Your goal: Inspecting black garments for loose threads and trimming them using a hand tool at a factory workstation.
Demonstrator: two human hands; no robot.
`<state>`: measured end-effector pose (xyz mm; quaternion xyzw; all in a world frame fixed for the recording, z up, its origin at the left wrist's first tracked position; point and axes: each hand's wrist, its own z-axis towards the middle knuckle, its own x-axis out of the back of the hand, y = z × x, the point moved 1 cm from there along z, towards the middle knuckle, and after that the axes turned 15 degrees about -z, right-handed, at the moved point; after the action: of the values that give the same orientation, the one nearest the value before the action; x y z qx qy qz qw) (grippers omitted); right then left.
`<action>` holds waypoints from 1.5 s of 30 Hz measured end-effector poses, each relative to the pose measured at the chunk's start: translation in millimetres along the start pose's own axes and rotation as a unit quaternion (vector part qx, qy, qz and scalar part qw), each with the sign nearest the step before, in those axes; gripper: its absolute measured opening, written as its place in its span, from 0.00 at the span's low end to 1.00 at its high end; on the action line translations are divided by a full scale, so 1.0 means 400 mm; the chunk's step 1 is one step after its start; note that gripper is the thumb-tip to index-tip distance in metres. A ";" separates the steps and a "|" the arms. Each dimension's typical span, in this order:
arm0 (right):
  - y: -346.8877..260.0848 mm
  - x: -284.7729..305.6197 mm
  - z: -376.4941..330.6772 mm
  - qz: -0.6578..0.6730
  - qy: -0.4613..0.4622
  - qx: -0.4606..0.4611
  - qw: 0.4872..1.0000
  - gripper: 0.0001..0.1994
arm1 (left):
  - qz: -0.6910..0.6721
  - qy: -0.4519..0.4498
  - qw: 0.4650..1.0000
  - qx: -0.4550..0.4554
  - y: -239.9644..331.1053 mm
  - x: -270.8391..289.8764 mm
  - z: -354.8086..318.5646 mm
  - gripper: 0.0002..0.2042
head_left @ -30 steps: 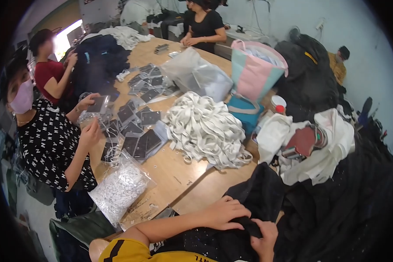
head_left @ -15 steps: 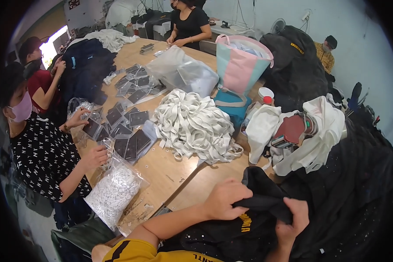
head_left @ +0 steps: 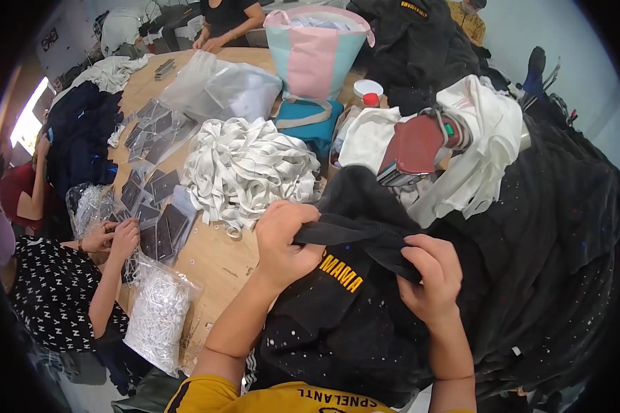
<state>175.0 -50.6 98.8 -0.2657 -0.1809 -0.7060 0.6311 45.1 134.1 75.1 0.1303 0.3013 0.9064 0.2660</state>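
Stretched between my two hands is a black garment (head_left: pixel 355 337) with yellow lettering and scattered white specks. My left hand (head_left: pixel 282 241) is closed round one end of a folded band of its cloth. The other end of the fold is gripped by my right hand (head_left: pixel 430 275), thumb below and fingers curled over. Below the band the garment hangs down in front of my yellow shirt, its lettering close to my left fingers. More black cloth stands up behind the fold. Just beyond my hands lies a heap of white straps (head_left: pixel 251 172).
Black cloth (head_left: pixel 544 275) is piled on the right. A dark red tool with a grey cord (head_left: pixel 417 144) rests among white cloth. A pink-and-blue bag (head_left: pixel 317 58) stands at the back. On the left a person (head_left: pixel 62 289) handles small items near dark tags (head_left: pixel 162 227) and a bag of white pieces (head_left: pixel 158 310).
My view has shifted rightward. Both hands have risen with the garment and the band is pulled straighter between them. At left, the person's hands have come together.
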 end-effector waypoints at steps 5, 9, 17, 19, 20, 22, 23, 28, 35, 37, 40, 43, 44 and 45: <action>-0.007 -0.068 -0.073 0.040 0.016 -0.040 0.998 0.21 | 0.006 -0.017 1.000 0.009 -0.020 0.006 -0.040 0.10; -0.004 -0.077 -0.047 0.024 0.016 -0.016 0.999 0.22 | -0.024 -0.010 1.000 0.002 -0.028 0.007 -0.052 0.11; 0.019 -0.086 0.049 -0.039 0.181 -0.105 0.977 0.27 | -0.264 0.112 0.954 0.092 0.020 -0.023 0.043 0.17; 0.030 -0.091 0.057 -0.019 0.196 -0.115 0.974 0.25 | -0.256 0.110 0.957 0.079 0.017 -0.026 0.054 0.17; 0.034 -0.094 0.056 -0.028 0.177 -0.117 0.977 0.24 | -0.274 0.113 0.949 0.110 0.007 -0.029 0.054 0.17; 0.048 -0.103 0.050 -0.039 0.160 -0.117 0.979 0.24 | -0.292 0.118 0.938 0.143 -0.020 -0.039 0.053 0.17; 0.058 -0.113 0.044 -0.022 0.151 -0.137 0.979 0.24 | -0.293 0.117 0.939 0.140 -0.027 -0.043 0.055 0.17; 0.083 -0.137 0.030 0.020 0.171 -0.200 0.965 0.23 | -0.306 0.116 0.931 0.163 -0.029 -0.065 0.058 0.16; 0.093 -0.103 0.025 -0.049 0.171 -0.209 0.962 0.19 | -0.273 0.046 0.952 0.129 -0.033 -0.080 0.023 0.15; 0.080 -0.087 0.007 -0.025 0.192 -0.208 0.959 0.19 | -0.246 0.035 0.962 0.114 -0.024 -0.069 0.005 0.15; 0.064 -0.061 -0.025 -0.010 0.197 -0.187 0.962 0.19 | -0.233 -0.012 0.971 0.052 0.001 -0.045 -0.017 0.15; 0.042 -0.032 -0.082 0.011 0.174 -0.122 0.977 0.16 | -0.157 -0.073 0.985 -0.011 0.032 -0.009 -0.045 0.14; 0.037 -0.002 -0.105 -0.014 0.145 -0.049 0.988 0.14 | -0.093 -0.114 0.984 -0.105 0.040 0.007 -0.048 0.12; 0.025 0.032 -0.138 -0.007 0.109 0.008 0.994 0.12 | -0.072 -0.140 0.975 -0.159 0.059 0.024 -0.069 0.10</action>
<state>176.0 -94.8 61.7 -0.1804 -0.1187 -0.7339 0.6440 16.5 110.4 68.6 0.1896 0.1217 0.8942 0.3869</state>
